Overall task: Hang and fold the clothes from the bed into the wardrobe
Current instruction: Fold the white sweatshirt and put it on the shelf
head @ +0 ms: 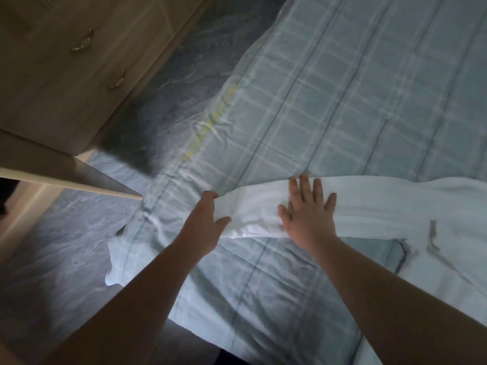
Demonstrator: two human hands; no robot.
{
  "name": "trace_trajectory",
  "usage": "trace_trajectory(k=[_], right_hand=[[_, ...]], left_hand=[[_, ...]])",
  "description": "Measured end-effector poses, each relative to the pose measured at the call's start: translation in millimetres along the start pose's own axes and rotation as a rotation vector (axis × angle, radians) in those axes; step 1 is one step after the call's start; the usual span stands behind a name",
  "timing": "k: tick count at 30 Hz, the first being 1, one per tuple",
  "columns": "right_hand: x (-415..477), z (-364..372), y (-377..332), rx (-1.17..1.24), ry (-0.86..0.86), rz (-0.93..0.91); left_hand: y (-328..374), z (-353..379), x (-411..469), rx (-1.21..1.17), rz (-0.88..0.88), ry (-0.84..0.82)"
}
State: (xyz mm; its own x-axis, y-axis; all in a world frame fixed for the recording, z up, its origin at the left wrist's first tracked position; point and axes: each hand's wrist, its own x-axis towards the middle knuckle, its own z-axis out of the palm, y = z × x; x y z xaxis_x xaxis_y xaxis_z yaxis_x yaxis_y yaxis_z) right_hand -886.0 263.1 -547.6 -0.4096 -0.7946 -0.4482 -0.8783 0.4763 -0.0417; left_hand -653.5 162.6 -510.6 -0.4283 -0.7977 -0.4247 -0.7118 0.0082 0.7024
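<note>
A white garment [382,206] lies stretched across the pale blue checked bedspread [329,101], its sleeve reaching left. My left hand [205,225] pinches the end of that sleeve between thumb and fingers. My right hand [308,209] lies flat, fingers spread, pressing on the sleeve a little to the right. The body of the garment runs off the right edge, with a grey label or tie [432,238] showing on it.
A wooden wardrobe with drawers and metal handles [81,46] stands at the upper left. Its open door edge [79,180] juts toward the bed corner. Grey carpeted floor [52,259] lies between wardrobe and bed.
</note>
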Motion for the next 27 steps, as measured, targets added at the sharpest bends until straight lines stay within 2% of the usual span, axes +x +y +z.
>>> trace_trajectory(k=[4, 9, 11, 12, 14, 17, 19, 21, 24, 27], right_hand=[[1.1, 11.4, -4.4, -0.055, 0.058, 0.006], [-1.9, -3.5, -19.2, -0.028, 0.071, 0.041], [-14.4, -19.4, -29.2, 0.184, 0.223, -0.109], [-23.1, -25.5, -35.2, 0.369, 0.295, -0.210], [-46.5, -37.1, -51.3, 0.813, 0.248, -0.215], [-68.4, -51.6, -64.9, 1.445, -0.109, -0.008], [-70.1, -53.0, -53.8, 1.695, -0.211, 0.078], [-70.4, -57.1, -33.7, 1.663, -0.113, 0.166], [-74.3, -56.7, 9.9, 1.480, 0.094, 0.319], [-87.1, -62.1, 63.3, 1.439, 0.184, 0.371]], left_hand=[[-6.7, 6.3, -7.1, -0.082, -0.080, 0.061], [-3.3, 1.1, -7.6, -0.434, -0.311, 0.140], [7.0, 0.0, -10.6, -0.683, -0.322, 0.111], [13.9, 0.8, -11.7, -0.802, -0.311, 0.073], [27.0, 6.0, -13.3, -0.924, -0.259, -0.011], [46.4, 18.5, -18.5, -0.940, -0.177, -0.150], [60.8, 29.9, -23.0, -0.919, -0.130, -0.224], [75.7, 44.0, -26.9, -0.824, -0.086, -0.174], [91.7, 70.0, -30.0, -0.591, -0.033, 0.069], [103.9, 97.6, -35.3, -0.313, 0.070, 0.140]])
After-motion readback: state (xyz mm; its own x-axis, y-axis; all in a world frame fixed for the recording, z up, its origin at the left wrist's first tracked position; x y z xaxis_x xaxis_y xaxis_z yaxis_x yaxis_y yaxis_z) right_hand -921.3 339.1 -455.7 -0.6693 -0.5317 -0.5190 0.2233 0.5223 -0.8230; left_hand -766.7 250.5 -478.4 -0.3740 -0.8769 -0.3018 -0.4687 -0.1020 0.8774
